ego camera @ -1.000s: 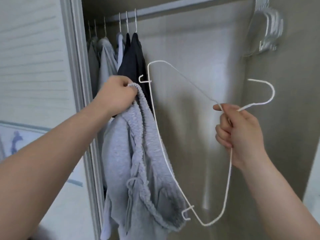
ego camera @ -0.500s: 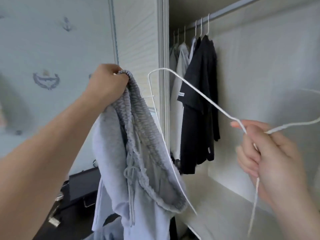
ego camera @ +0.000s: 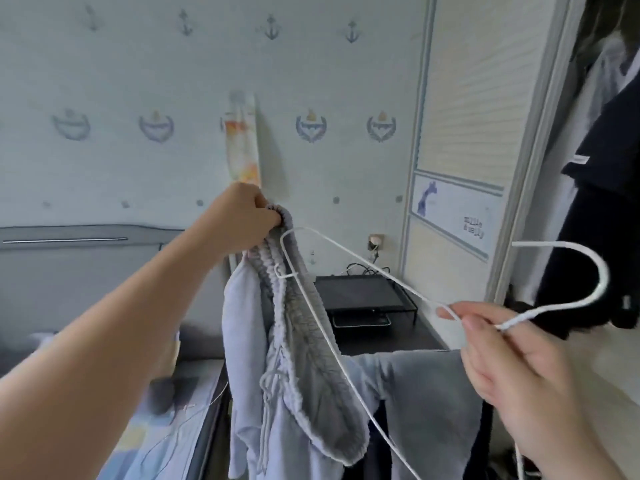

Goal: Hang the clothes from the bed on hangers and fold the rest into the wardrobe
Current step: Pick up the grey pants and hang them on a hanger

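My left hand (ego camera: 242, 216) grips the elastic waistband of grey sweatpants (ego camera: 298, 368), which hang down in front of me with the drawstring loose. A white wire hanger (ego camera: 349, 258) is held at its neck by my right hand (ego camera: 512, 372), pinched between thumb and fingers, its hook (ego camera: 588, 271) pointing right. One end of the hanger lies against the waistband just below my left hand. The open wardrobe (ego camera: 602, 168) shows at the far right with dark and light clothes hanging inside.
A bed (ego camera: 162, 420) with patterned bedding lies at the lower left, its grey headboard (ego camera: 86, 268) against the wall. A black nightstand (ego camera: 384, 337) with a black stand and cables sits behind the sweatpants. The wardrobe's sliding door (ego camera: 471, 133) stands to the right.
My view has swung left, away from the wardrobe interior toward the wall and bed. Both hands keep their hold on the sweatpants and the hanger, which sit lower in view.
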The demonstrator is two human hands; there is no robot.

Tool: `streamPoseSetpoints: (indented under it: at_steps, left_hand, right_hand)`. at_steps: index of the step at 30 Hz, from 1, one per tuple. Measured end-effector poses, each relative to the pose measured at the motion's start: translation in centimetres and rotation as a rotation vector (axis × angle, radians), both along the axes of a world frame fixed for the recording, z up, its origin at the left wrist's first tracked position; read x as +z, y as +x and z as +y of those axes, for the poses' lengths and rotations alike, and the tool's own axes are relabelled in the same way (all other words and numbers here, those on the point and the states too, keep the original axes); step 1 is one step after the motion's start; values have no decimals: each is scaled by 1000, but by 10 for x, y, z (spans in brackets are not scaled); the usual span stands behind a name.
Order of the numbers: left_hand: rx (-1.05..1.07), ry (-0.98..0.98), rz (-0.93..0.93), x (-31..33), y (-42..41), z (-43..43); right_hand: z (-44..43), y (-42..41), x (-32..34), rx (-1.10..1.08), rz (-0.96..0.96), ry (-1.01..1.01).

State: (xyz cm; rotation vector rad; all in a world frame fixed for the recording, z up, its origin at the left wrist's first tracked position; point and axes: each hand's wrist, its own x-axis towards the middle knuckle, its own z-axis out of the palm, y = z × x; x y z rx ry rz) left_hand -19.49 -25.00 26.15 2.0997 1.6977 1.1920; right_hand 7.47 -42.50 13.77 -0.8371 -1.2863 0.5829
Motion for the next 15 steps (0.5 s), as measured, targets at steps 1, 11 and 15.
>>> streamPoseSetpoints:
  at_steps: [1,11,15]
  left_hand:
    - [22,-9,23,-5,-23,-6]
    - [235,-158,-15,-63,-237,-57]
    - [301,-283,-69,-100,-294,-74]
  right_hand:
    - [3,-15,-5,21,-29,-16]
    - [2,-196,-60,175,-69,-117]
    - [-7,-256,-78,235,-88,-154]
